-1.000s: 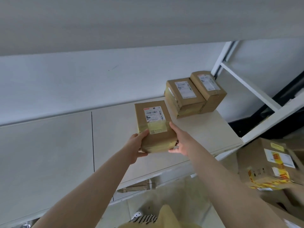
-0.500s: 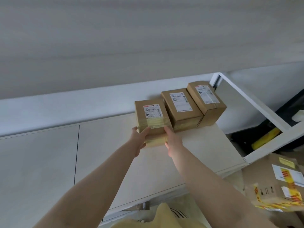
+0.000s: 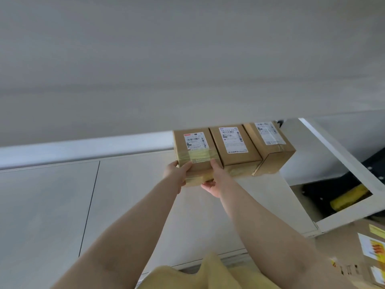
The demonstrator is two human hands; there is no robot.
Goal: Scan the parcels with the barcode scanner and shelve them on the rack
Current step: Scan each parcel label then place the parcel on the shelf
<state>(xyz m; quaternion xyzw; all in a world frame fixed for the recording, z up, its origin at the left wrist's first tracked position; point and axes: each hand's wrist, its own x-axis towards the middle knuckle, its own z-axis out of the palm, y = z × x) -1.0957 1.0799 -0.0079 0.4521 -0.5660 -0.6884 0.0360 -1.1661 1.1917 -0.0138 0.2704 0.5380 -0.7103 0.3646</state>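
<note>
Parcel (image 3: 195, 153) in both hands; far edge hidden by upper shelf (image 3: 187, 69).

Pretty plain storage spot. A big grey panel (image 3: 187, 55) fills the whole top half of the view, looks like the underside of the shelf above, flat and evenly lit, no hard shadows anywhere. Below it runs a pale wall strip (image 3: 83, 146) along the back. The shelf board (image 3: 48, 215) is light beige, split by a thin dark seam (image 3: 89, 207) on the left. Off to the right there's a white metal frame (image 3: 341, 155) with angled bars, and through the gap you can see something black with a yellow thing (image 3: 348, 197) lying on it, too blurry to say what. Soft daylight-ish light overall.
</note>
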